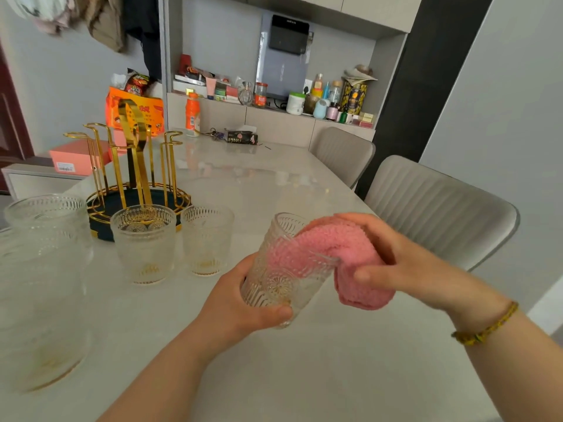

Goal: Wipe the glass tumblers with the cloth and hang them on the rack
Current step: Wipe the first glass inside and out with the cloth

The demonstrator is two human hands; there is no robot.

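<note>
The left hand (240, 309) grips a patterned glass tumbler (283, 281) low down, fingers curled round the far side of its base and the thumb pressed across the near side. The tumbler is held above the table (274, 178), well to the right of the gold rack (137, 166) and nearer the person than it. It is tilted so that its mouth points up and to the right. A pink cloth (350, 269) is pushed into that mouth, with the rest bunched outside over the rim. The right hand (405, 263) holds the cloth, fingers curled over the top of the bundle and the thumb pinching it from below. A yellow bracelet (484, 327) sits on that wrist.

The rack stands upright on its dark round base. Just in front of it are two more tumblers, both upright on the table: one (144, 242) right against the base and another (207, 239) beside it to the right. Left of the rack, at the edge of the view, stand two larger glass vessels (45, 226), blurred and stretched by the lens. They may be tumblers too, but I cannot tell. Behind the rack and to its right, an orange bottle (192, 114) stands at the far end of the table. Two grey chairs (426, 208) are drawn up on the side away from the rack.
</note>
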